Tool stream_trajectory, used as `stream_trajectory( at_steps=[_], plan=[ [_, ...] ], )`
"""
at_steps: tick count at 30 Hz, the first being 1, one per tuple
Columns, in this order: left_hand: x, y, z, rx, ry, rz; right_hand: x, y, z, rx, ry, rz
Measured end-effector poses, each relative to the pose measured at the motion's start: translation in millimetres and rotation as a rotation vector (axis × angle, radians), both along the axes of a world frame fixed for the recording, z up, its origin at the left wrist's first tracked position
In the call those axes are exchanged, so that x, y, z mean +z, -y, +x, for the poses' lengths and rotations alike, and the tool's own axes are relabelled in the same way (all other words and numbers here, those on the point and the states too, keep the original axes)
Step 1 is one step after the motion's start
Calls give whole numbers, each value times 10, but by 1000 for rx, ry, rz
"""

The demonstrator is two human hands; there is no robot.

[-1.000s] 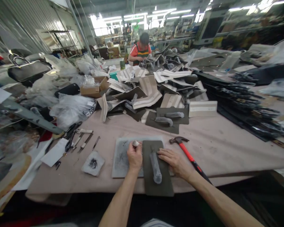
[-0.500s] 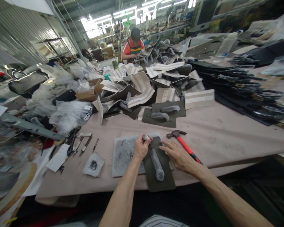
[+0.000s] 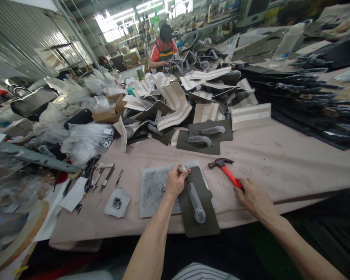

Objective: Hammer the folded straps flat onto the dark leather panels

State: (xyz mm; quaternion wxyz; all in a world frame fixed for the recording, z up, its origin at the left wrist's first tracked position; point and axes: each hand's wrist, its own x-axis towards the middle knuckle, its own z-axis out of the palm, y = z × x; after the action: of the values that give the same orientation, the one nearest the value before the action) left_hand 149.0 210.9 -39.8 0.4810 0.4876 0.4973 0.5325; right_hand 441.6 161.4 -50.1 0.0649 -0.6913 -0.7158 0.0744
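Observation:
My left hand [image 3: 176, 181] is closed, with fingers pinched around a short, pale, round-ended piece [image 3: 182, 168]; its kind is not clear. It is at the far end of a plastic-wrapped handle [image 3: 196, 202], which lies along a dark olive bag panel [image 3: 207, 216]. The panel rests partly on a grey slab [image 3: 151, 190] and overhangs the table's front edge. To the right, my right hand [image 3: 255, 198] has its fingers around the grip of a claw hammer [image 3: 228, 173] with a red handle. The hammer's head lies on the table, away from the panel.
Left of the slab are a small stained block [image 3: 117, 203] and several hand tools [image 3: 106, 178]. Behind them spreads a heap of panels [image 3: 175, 103], with clear plastic bags [image 3: 87, 138] at left and stacked black pieces [image 3: 303, 109] at right. A person [image 3: 162, 50] sits beyond.
My right hand has left the panel's right edge, moved right, and taken hold of the hammer's handle. My left hand keeps its pinch at the handle end. The view has shifted slightly.

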Motion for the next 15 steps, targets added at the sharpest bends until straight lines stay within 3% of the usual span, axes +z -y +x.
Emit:
stream_trajectory(
  at_steps=[3,7,10,13,15],
  plan=[
    [-4,-19,-5,-6,-58,9,103,-97,-50,-84,-145,-103],
    [24,-9,-2,-35,-211,37,359,-191,-180,-336,-809,-482],
    [54,42,19,-12,-332,127,589,-178,-364,-426,-1210,-732],
    [72,84,41,-12,-376,186,816,-121,-556,-432,-1363,-716],
    [74,90,47,-24,-380,185,945,-85,-658,-304,-1271,-515]
  ],
)
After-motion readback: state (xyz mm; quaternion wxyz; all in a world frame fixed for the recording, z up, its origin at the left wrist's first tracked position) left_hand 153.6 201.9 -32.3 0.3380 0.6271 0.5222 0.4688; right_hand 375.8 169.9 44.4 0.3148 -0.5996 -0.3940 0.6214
